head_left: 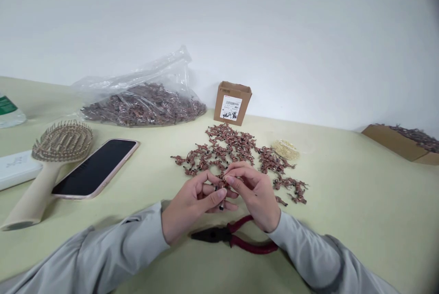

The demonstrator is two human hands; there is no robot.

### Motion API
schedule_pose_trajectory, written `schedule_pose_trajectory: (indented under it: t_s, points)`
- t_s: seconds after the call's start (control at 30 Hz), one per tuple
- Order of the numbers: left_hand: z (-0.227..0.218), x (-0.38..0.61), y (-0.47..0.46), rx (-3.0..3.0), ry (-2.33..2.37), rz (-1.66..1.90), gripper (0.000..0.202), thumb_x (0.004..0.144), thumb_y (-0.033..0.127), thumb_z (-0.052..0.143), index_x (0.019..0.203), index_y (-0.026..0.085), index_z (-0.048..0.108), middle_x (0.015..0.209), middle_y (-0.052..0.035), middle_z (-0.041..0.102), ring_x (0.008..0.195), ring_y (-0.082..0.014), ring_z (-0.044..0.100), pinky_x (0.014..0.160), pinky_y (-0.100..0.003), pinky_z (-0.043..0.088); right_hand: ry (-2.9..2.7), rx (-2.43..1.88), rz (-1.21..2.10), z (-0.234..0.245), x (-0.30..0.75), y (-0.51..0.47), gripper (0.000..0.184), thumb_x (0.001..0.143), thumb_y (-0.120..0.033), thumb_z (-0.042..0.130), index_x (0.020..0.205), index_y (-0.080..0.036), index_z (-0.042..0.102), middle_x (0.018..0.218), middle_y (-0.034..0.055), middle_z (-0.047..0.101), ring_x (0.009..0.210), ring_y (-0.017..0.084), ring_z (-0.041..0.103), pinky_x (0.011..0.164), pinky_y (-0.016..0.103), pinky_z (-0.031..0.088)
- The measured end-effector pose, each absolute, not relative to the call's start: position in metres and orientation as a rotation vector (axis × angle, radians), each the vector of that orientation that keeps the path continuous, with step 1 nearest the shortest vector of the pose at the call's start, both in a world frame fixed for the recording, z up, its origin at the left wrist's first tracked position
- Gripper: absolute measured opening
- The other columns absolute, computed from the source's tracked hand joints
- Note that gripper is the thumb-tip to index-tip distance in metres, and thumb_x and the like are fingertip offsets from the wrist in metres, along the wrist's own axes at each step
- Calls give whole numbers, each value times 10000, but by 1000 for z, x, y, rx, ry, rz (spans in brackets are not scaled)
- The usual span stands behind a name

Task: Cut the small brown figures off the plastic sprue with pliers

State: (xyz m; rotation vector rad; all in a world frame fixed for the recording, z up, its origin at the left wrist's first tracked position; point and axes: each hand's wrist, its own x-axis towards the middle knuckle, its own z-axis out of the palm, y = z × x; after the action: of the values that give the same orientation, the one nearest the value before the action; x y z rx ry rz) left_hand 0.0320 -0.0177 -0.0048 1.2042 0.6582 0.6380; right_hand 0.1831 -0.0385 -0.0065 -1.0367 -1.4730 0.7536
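Copper charm (222,186) | pinched between | left hand (190,207) fingers | right hand (255,195) fingers

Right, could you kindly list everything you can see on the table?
clear plastic bag: one, clear, back left, full of copper-coloured pieces
cardboard box: one, brown, back centre
copper-coloured pieces: many, copper, spread mid-table
small packet: one, beige, right of the pieces
cardboard tray: one, brown, far right
hairbrush: one, beige, left
smartphone: one, black and pink, beside the hairbrush
white box: one, white, far left
pliers: one pair, red and black, front centre
held piece: one, copper, between both hands
left hand: one, grey sleeve, centre
right hand: one, grey sleeve, centre
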Motion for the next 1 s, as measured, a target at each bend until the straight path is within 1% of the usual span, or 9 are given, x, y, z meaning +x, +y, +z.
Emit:
schedule_pose_trajectory:
  t_s: [0.13,0.27,0.43,0.53,0.63,0.9,1.0]
  points:
    - [-5,32,-18,1206,651,636,228,729,299,590,778,195,394,771,-12,658,756,-210,654,684,-314,474,-1462,-1023,767,-6,183,-39,69,749,-173,554,728,-181,619,850,41,549,801,139,541,716,265,436]
    - [-5,32,-17,1197,652,641,253,706,303,614,764,191,394,675,14,650,740,-215,658,665,-300,476,-1474,-1028,750,-6,184,-40,70,746,-170,557,722,-181,622,846,40,549,791,136,543,710,264,441]
    - [-2,32,-18,1190,663,655,249,698,285,624,746,182,403,597,32,636,697,-202,665,598,-236,467,-1505,-1034,715,-5,184,-40,79,744,-154,557,720,-180,627,840,42,558,785,134,549,726,262,441]
    - [0,33,-18,1185,667,655,250,692,286,629,745,174,412,674,3,662,687,-196,666,576,-220,465,-1517,-1042,694,-4,184,-40,83,746,-152,553,719,-180,625,835,42,564,786,135,551,729,262,441]
    - [0,33,-18,1168,676,652,252,693,291,625,755,174,410,764,-32,678,685,-195,666,604,-245,481,-1536,-1058,666,-3,184,-40,92,753,-149,544,717,-182,621,832,40,569,780,136,553,724,265,441]
    - [-2,32,-18,1187,657,631,213,738,280,580,772,178,396,769,-48,683,685,-185,663,639,-271,490,-1596,-1058,543,-2,183,-41,117,759,-121,520,729,-189,610,826,40,576,766,137,553,690,261,451]
    - [-2,32,-18,1199,661,632,211,741,277,577,768,177,392,749,-50,681,670,-181,661,627,-267,487,-1617,-1054,492,-3,182,-42,126,761,-103,509,732,-182,603,826,44,577,775,137,553,699,262,450]
